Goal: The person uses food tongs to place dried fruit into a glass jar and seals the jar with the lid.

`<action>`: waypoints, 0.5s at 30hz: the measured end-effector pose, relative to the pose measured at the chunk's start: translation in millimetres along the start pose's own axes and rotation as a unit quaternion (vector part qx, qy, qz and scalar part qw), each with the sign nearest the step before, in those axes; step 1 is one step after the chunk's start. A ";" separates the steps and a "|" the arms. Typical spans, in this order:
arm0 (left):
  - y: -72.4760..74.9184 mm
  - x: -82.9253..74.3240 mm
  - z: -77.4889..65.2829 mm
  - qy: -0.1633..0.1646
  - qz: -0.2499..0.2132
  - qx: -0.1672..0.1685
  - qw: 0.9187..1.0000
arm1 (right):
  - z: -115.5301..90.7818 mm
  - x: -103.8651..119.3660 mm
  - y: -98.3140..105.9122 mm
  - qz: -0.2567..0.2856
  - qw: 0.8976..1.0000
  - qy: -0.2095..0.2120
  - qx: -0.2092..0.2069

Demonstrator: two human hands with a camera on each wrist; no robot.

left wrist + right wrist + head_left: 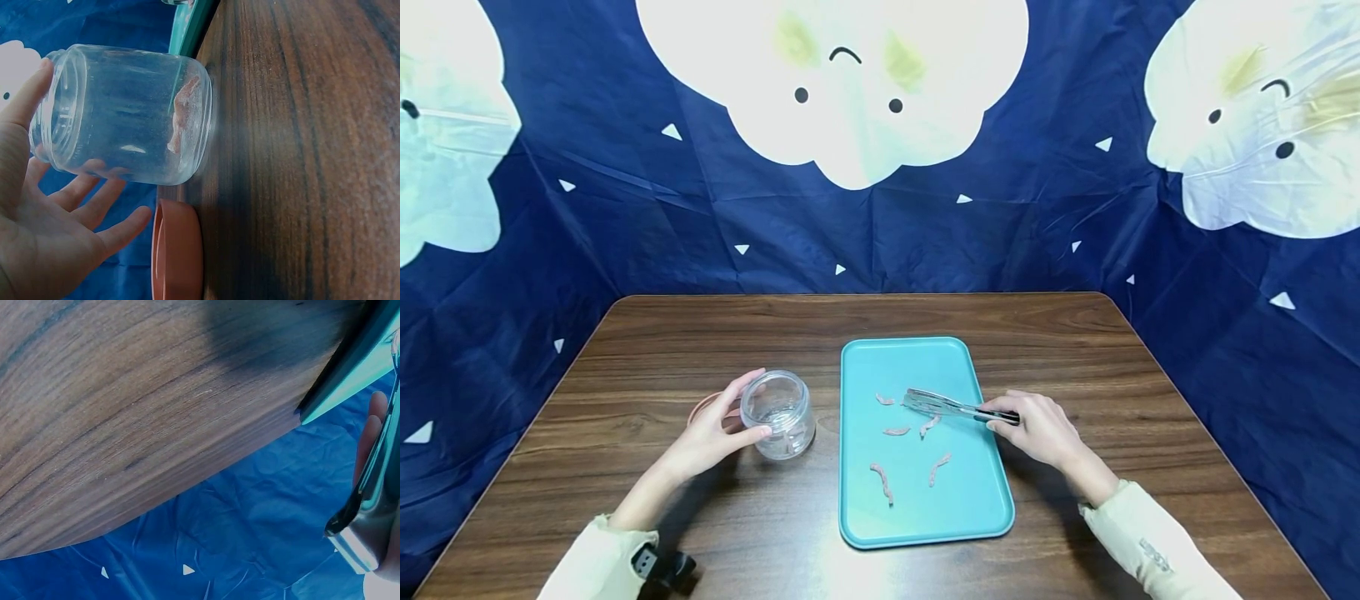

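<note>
My left hand (pixel 718 433) steadies a clear jar (pixel 784 429) by its neck, thumb on one side and fingers on the other. The jar stands upright on the table without a lid. At its bottom lies a pinkish strip (pixel 181 115), seen in the left wrist view. My right hand (pixel 1037 427) grips metal tongs (pixel 951 407) by the dark handle end. Their tips are low over a turquoise tray (pixel 917 525), near a small pink strip (pixel 885 399). Whether the tips pinch a strip is hard to tell. Several similar pink strips, such as one curved piece (pixel 883 485), lie on the tray.
An orange-pink round lid (pixel 178 253) lies on the table behind my left hand. The brown wooden table (pixel 737 533) is bordered by a dark blue cloth backdrop (pixel 880 242) with white clouds. A black device (pixel 662 568) is strapped at my left wrist.
</note>
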State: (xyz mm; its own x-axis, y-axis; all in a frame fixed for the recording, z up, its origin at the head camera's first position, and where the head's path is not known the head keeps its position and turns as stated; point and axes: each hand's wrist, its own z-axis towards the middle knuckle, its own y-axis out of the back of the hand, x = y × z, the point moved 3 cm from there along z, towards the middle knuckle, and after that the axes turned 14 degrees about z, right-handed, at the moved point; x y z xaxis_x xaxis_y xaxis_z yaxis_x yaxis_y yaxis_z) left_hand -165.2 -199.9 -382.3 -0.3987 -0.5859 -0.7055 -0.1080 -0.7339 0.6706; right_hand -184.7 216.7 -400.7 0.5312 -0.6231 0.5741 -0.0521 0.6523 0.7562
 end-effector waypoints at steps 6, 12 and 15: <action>0.2 -0.7 0.1 -0.001 0.000 -0.002 1.000 | 0.3 -0.3 -0.1 -0.002 1.000 -0.001 0.001; 0.4 -0.9 0.1 -0.003 -0.002 -0.001 1.000 | 1.2 0.0 -0.3 0.002 1.000 -0.003 0.006; 0.3 -0.3 0.1 -0.002 0.000 -0.001 1.000 | 1.1 -1.0 -0.3 0.008 1.000 -0.004 0.004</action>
State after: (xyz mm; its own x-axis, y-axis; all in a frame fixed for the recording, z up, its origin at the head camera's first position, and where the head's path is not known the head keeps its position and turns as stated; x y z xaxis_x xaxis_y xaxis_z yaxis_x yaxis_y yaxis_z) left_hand -165.2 -199.9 -381.9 -0.4026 -0.5840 -0.7048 -0.1062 -0.7350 0.6697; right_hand -186.2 216.6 -401.1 0.5240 -0.6163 0.5878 -0.0669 0.6583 0.7498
